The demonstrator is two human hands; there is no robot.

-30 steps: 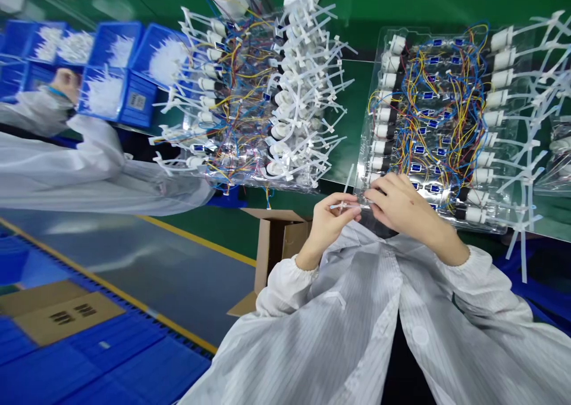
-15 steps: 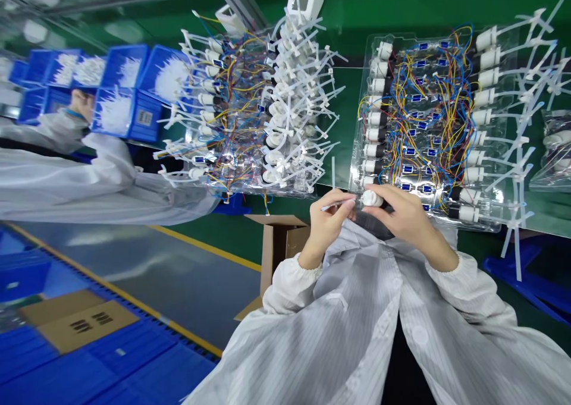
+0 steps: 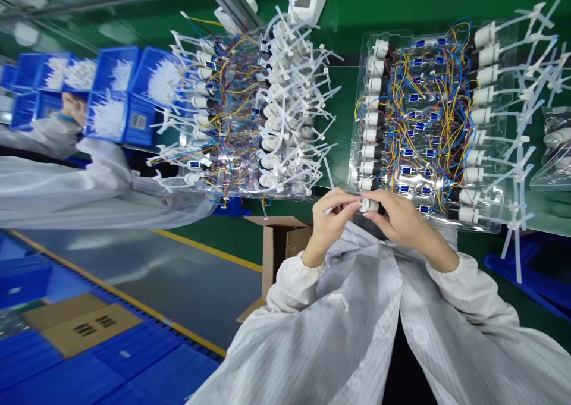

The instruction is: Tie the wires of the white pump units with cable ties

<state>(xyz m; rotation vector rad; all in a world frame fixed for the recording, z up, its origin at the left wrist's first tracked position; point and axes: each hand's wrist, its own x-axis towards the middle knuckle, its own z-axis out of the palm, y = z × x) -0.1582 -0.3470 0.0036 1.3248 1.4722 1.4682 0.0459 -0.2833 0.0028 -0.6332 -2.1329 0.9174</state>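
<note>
At the far left, a co-worker in a white striped smock point(image 3: 53, 185) leans towards blue plastic bins point(image 3: 113, 96) heaped with white cable ties. Below them, a flattened brown cardboard sheet point(image 3: 82, 325) lies on blue crates point(image 3: 134, 372). Next along, on a green worktop point(image 3: 341, 107), a clear plastic tray point(image 3: 232, 179) carries white cylindrical parts, colored wires and cable ties. An open brown cardboard box point(image 3: 279, 250) stands below the worktop edge. The person's left hand point(image 3: 332, 223) is nearly closed, pinching a thin white cable tie point(image 3: 341, 203) between thumb and fingers. The right hand point(image 3: 404, 220) curls around a white cylindrical part with a dark end point(image 3: 368, 205), holding it between both hands, just off the near edge of a second clear tray point(image 3: 428, 217) of wired parts, blue-labelled components and tied cable ties.
</note>
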